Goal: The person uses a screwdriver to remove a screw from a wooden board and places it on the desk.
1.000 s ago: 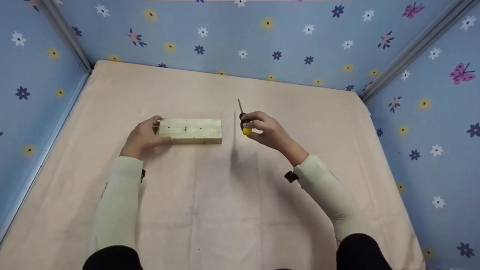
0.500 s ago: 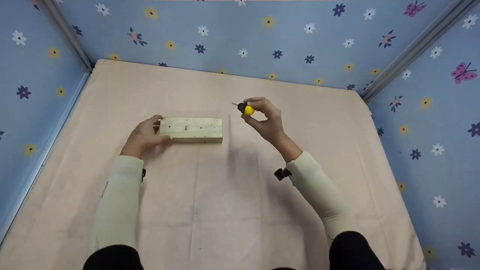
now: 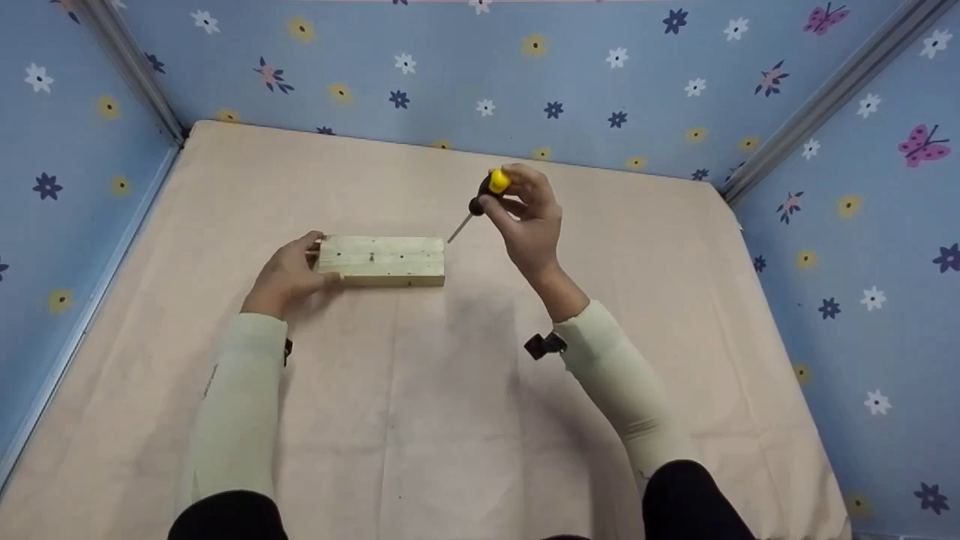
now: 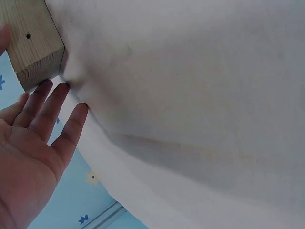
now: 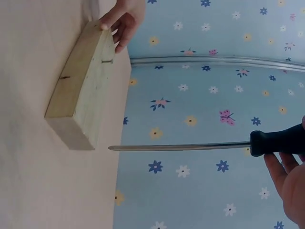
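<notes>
A pale wooden block [image 3: 386, 262] with several small dark holes lies on the cloth. My left hand [image 3: 283, 277] holds its left end, thumb on the near side and fingers round the far corner; in the left wrist view some fingers [image 4: 50, 112] spread at the end face. A screw [image 5: 107, 61] sticks up from the block's top in the right wrist view. Up and right of the block, my right hand [image 3: 534, 221] grips a screwdriver [image 3: 478, 204] by its black handle with a yellow end. Its shaft slants down-left, the tip apart from the wood.
A creased beige cloth [image 3: 450, 390] covers the table. Blue flower-patterned walls [image 3: 480, 75] with metal corner posts [image 3: 817, 90] enclose the back and both sides.
My right hand has moved up and swung the screwdriver over, so its tip, which pointed up and away, now points down-left towards the block. The left hand and block have stayed put.
</notes>
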Available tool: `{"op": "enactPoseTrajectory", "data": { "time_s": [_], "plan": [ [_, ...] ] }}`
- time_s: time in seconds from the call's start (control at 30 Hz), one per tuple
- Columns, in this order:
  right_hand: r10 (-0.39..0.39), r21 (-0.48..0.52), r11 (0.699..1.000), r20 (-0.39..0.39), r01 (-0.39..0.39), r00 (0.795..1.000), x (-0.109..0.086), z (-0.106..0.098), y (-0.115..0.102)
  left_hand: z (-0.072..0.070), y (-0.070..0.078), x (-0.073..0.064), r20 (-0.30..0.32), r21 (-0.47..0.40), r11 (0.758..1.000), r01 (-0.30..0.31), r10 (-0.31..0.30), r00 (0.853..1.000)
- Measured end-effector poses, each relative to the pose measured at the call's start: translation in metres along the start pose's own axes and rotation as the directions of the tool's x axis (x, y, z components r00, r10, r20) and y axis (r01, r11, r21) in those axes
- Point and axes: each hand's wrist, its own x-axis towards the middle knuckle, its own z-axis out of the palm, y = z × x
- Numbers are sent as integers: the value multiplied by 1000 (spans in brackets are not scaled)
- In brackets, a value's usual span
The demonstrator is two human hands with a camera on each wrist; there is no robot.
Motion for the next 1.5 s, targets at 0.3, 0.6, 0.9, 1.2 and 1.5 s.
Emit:
{"op": "enactPoseTrajectory", "data": {
  "time_s": [0.3,0.6,0.9,1.2,1.5],
  "plan": [
    [-14,34,999,-17,14,1000,8,28,-18,1,-1,1,-4,-15,1000,4,-5,1000],
    [8,122,992,19,-10,1000,6,59,-22,3,-2,0,-34,51,998,27,-25,999],
    [53,168,984,55,-62,997,-1,79,-20,3,-1,0,-27,45,999,25,-24,999],
    [85,180,979,47,-92,995,-4,85,-16,3,-2,1,-28,32,999,17,-16,999],
    [119,186,974,57,-128,991,-9,87,-14,5,-2,1,-32,4,1000,15,-15,999]
  ]
}}
